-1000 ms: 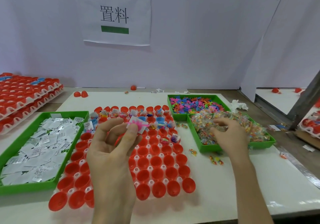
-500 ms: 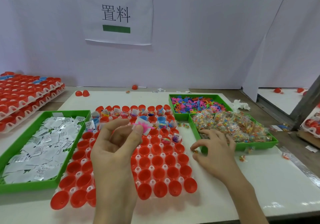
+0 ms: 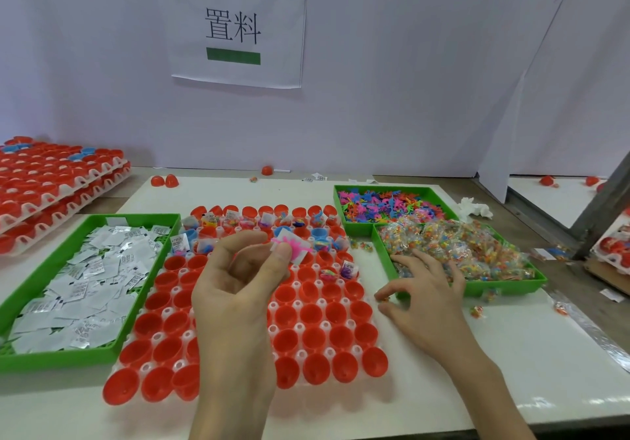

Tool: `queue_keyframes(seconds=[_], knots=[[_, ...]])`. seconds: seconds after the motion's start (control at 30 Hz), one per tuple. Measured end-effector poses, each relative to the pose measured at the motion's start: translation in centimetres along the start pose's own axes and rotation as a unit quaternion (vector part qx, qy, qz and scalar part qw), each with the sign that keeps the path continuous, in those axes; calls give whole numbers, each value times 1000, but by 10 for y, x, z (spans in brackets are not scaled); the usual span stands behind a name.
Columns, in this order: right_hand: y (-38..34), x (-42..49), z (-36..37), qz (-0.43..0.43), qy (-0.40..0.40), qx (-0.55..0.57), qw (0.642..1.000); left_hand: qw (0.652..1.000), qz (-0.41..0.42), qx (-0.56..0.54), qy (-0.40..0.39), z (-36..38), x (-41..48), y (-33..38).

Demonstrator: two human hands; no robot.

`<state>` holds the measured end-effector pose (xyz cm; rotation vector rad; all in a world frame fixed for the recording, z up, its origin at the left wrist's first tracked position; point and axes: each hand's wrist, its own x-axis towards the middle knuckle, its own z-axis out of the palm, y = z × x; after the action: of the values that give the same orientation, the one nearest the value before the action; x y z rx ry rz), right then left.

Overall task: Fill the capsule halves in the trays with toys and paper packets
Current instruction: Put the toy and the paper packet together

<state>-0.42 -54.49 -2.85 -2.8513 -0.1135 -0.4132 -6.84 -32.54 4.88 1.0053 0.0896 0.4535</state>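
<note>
Worktop (image 3: pixel 511 354): capsule tray (image 3: pixel 354 349), back rows filled. Left, green tray (image 3: pixel 143 298) of paper packets (image 3: pixel 85 279); right, green trays (image 3: pixel 504 288) of loose toys (image 3: pixel 388 202), bagged toys (image 3: pixel 460 248). Pinching pink toy (image 3: pixel 293 247) plus packet (image 3: pixel 284 235) in left hand (image 3: pixel 235 289) over capsule tray. Right hand (image 3: pixel 422 306) beside it, fingers curled, grip unclear.

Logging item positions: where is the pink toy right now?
Head view, centre: left hand pinches the pink toy with a paper packet above the capsule tray.

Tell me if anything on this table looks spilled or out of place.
Yes: several toy bags lie on the table outside their green tray, and two red capsule halves sit loose near the back edge.
</note>
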Motion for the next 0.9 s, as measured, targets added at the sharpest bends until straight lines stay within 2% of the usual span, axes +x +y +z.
queue_keyframes(seconds=[0.33, 0.57, 0.67, 0.73, 0.77, 0.83, 0.9], knots=[[-5, -5, 1, -47, 56, -21, 997, 1000, -8, 3, -5, 0, -2, 1], [-11, -11, 7, -48, 14, -74, 996, 1000, -11, 7, -5, 0, -2, 1], [-9, -9, 2, -36, 17, -58, 998, 1000, -7, 6, -7, -1, -2, 1], [-10, -7, -10, -23, 53, 35, 998, 1000, -9, 8, -10, 0, -2, 1], [-13, -5, -19, -12, 61, 123, 990, 1000, -12, 11, -13, 0, -2, 0], [-24, -3, -36, 12, 34, 335, 941, 999, -18, 20, -29, 3, -4, -1], [-38, -1, -49, 22, 31, 474, 880, 998, -28, 32, -55, 7, -7, -2]])
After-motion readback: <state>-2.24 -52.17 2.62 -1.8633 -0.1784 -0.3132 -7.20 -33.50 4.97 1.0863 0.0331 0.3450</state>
